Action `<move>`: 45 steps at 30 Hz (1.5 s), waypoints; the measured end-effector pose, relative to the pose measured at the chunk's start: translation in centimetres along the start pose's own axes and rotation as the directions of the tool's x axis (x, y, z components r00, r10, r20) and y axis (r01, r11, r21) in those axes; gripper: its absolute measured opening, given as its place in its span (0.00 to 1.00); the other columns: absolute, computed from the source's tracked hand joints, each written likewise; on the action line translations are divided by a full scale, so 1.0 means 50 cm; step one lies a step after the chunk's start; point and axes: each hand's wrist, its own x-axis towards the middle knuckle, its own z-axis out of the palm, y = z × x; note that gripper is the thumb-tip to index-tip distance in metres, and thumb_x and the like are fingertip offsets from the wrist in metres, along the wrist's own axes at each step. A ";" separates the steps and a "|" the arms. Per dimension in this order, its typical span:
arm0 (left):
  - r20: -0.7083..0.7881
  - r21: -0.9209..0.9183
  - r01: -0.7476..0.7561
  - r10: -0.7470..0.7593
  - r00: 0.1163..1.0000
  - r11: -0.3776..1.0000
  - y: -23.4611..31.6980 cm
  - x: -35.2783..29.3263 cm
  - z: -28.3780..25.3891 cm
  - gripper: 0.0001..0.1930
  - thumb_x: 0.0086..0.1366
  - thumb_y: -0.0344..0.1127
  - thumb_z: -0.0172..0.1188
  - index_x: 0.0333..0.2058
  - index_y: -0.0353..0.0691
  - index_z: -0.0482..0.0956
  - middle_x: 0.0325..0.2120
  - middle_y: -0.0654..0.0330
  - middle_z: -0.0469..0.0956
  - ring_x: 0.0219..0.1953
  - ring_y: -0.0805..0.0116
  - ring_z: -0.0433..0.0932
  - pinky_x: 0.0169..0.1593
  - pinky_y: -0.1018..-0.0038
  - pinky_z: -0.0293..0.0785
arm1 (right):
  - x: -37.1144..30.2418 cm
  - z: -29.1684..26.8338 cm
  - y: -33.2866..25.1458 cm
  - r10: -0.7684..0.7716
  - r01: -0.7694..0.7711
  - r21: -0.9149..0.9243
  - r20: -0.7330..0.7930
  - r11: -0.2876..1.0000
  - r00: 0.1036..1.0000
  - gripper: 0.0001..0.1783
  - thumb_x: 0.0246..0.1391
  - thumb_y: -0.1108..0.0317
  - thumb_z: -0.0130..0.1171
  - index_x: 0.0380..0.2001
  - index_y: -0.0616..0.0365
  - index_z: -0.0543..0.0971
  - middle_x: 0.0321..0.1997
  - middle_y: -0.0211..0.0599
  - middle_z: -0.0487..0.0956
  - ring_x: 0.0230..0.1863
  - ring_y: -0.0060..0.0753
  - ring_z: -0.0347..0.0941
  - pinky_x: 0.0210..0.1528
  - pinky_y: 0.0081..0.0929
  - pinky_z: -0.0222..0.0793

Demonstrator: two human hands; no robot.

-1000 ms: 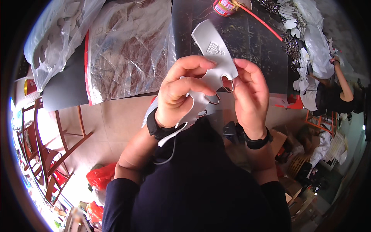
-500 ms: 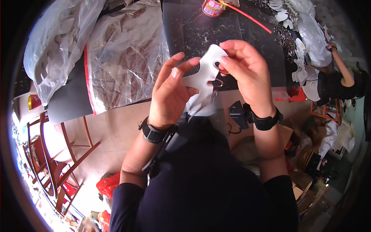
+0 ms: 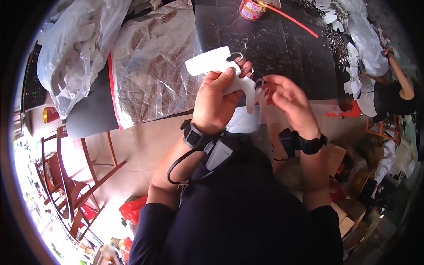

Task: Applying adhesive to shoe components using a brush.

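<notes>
A flat white cut-out piece point(image 3: 210, 61) with notches along one edge is pinched in my left hand point(image 3: 215, 104), its thumb lying across the front. Several curved metal rings point(image 3: 259, 83) sit in its notches. My right hand point(image 3: 295, 107) is beside the lower right end of the piece, thumb and index finger apart. The index fingertip reaches the rightmost ring; whether it touches cannot be made out. Some left-hand fingers are hidden behind the piece.
Ahead stands a black-covered table point(image 3: 282, 57) with a red tub point(image 3: 252, 9) and a red stick point(image 3: 293, 22). Clear plastic wrap point(image 3: 154, 66) and a bag of white pieces point(image 3: 84, 48) lie left. Metal rings point(image 3: 334, 44) are heaped right, near another person point(image 3: 397, 92). Wooden chairs point(image 3: 88, 176) stand lower left.
The white piece has turned, its broad end now pointing left. My left hand has closed on it, while my right hand has let go of its upper end and moved lower.
</notes>
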 end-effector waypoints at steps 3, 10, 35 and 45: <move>-0.025 0.035 -0.028 0.029 0.999 0.999 -0.015 0.006 -0.004 0.11 0.65 0.28 0.49 0.46 0.37 0.70 0.44 0.52 0.75 0.47 0.63 0.75 0.51 0.64 0.70 | -0.011 0.006 0.014 -0.056 0.055 -0.089 -0.011 0.994 0.998 0.21 0.53 0.75 0.56 0.51 0.63 0.68 0.40 0.33 0.74 0.41 0.19 0.69 0.46 0.18 0.66; -0.133 0.160 -0.074 0.096 0.987 0.984 -0.028 0.009 0.000 0.12 0.63 0.29 0.54 0.46 0.40 0.72 0.45 0.59 0.75 0.49 0.64 0.74 0.50 0.65 0.69 | -0.003 -0.015 0.005 -0.186 0.162 -0.204 -0.105 0.965 0.977 0.20 0.50 0.81 0.55 0.49 0.63 0.69 0.37 0.28 0.73 0.37 0.13 0.67 0.40 0.14 0.65; -0.060 0.202 -0.215 0.231 0.971 0.956 -0.100 0.039 0.028 0.21 0.60 0.18 0.48 0.53 0.36 0.65 0.49 0.58 0.71 0.57 0.60 0.67 0.52 0.64 0.70 | 0.010 -0.099 0.019 -0.348 0.287 -0.252 -0.245 0.924 0.905 0.08 0.54 0.80 0.54 0.39 0.65 0.75 0.34 0.31 0.78 0.36 0.15 0.73 0.39 0.14 0.69; -0.070 0.185 -0.167 0.182 0.981 0.968 -0.095 0.038 0.020 0.17 0.63 0.24 0.51 0.51 0.39 0.67 0.48 0.60 0.73 0.54 0.60 0.70 0.53 0.63 0.69 | 0.009 -0.098 0.016 -0.286 0.230 -0.225 -0.256 0.947 0.923 0.08 0.55 0.78 0.53 0.39 0.65 0.74 0.34 0.30 0.78 0.35 0.14 0.72 0.37 0.13 0.68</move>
